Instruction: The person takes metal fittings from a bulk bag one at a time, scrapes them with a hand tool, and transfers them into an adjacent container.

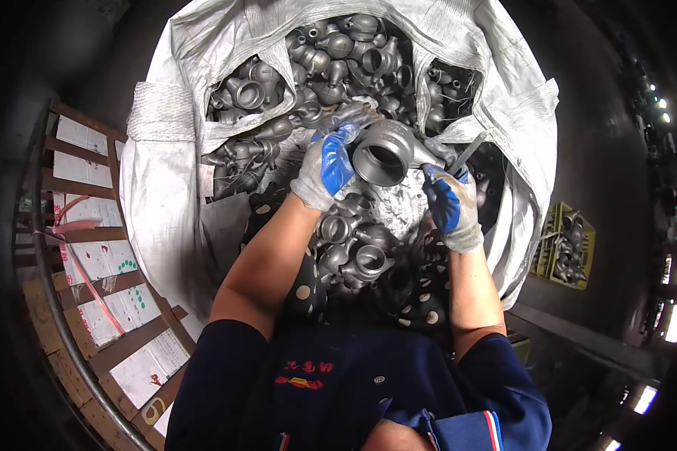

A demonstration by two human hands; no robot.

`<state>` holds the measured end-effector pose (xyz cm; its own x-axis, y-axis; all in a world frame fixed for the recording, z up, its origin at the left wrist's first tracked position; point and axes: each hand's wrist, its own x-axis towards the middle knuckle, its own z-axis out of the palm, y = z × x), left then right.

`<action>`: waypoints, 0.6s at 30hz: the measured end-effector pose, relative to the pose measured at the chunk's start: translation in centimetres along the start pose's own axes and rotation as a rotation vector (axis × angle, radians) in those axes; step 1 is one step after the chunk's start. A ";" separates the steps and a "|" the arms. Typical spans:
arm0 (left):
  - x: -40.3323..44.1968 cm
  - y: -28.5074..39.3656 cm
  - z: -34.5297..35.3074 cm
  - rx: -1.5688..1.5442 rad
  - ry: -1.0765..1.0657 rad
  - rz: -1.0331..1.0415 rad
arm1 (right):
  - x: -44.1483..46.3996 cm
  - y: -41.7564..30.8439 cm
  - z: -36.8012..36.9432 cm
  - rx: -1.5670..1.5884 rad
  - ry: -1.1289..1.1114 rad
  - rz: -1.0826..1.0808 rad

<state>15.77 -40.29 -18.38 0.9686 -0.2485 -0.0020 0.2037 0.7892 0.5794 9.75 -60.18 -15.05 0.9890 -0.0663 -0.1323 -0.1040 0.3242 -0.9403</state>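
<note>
A grey metal casting (384, 153) with a wide round mouth and a narrower neck is held up in front of me. My left hand (328, 167), in a blue-and-white coated glove, is closed on its left side; the fingertips are partly hidden. My right hand (454, 207), gloved the same way, is closed around a flat grey bar that looks like a file (471, 152), tilted up to the right. Its thumb side is close to the casting's neck; contact is hard to make out. More castings (357, 248) are heaped below, near my lap.
A large white woven bag (162, 180) surrounds the work area, with many similar castings (331, 56) piled inside. Left stands a brown slatted rack (83, 248) with white panels. A yellow crate (566, 244) with castings is on the floor at right.
</note>
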 end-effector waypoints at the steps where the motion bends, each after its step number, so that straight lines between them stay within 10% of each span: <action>1: 0.1 0.2 -0.1 -0.011 -0.031 -0.014 | 0.2 0.6 -0.7 0.165 -0.066 0.031; 4: 0.0 0.4 0.2 0.056 -0.060 -0.002 | 1.1 1.4 -1.7 0.290 -0.090 0.062; 8: 1.3 0.7 -0.7 0.970 -0.233 0.320 | 2.0 0.9 -2.2 0.289 -0.088 0.100; 18: 1.1 -0.1 1.3 0.949 -0.216 0.330 | 2.4 2.3 -4.2 0.409 0.069 0.151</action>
<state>16.61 -41.42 -17.39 0.8906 -0.2694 0.3664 -0.3554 0.0903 0.9303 11.43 -63.58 -18.87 0.9552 -0.0476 -0.2921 -0.1827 0.6813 -0.7088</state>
